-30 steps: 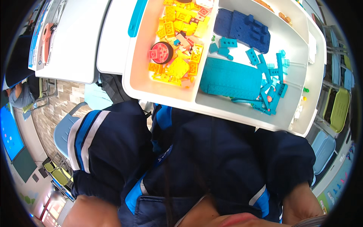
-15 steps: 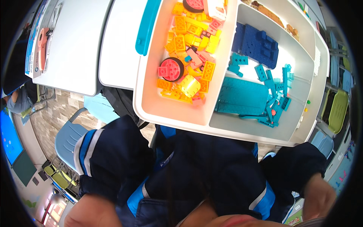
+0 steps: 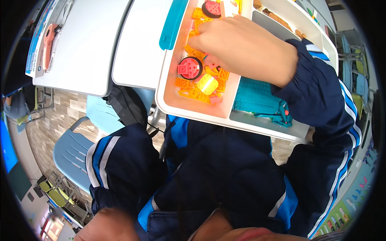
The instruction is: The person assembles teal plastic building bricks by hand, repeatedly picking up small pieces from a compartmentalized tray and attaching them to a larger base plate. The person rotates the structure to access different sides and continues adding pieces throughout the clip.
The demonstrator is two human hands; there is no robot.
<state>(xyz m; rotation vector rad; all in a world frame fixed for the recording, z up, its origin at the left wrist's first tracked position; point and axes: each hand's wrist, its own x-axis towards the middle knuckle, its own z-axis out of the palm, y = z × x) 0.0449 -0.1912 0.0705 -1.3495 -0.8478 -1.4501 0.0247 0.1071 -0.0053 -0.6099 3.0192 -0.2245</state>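
My right hand (image 3: pixel 219 42) reaches over the orange-tinted compartment of a white storage tray (image 3: pixel 161 98). Its fingers curl down among yellow toy bricks (image 3: pixel 183 83); what they hold, if anything, is hidden beneath them. Close by lie a pink wheel with a black tyre (image 3: pixel 190 68), another pink wheel (image 3: pixel 212 9) and a rounded yellow block (image 3: pixel 207 84). My right forearm crosses the neighbouring compartment, partly covering its teal pieces (image 3: pixel 255 97). Low at the left is my left hand (image 3: pixel 106 227), away from the tray, with its fingers smeared and cut off by the lower edge.
White tables (image 3: pixel 76 48) stand left of the tray, one bearing a pink-handled tool (image 3: pixel 49 44) in a package. A teal handle (image 3: pixel 173 24) is on the tray's left side. Blue chairs (image 3: pixel 72 150) and a black bag (image 3: pixel 126 105) are below the tables.
My right hand has risen from the lower right into the brick compartment, its sleeve now over the teal pieces. The tray appears slightly higher in view. My left hand stays low.
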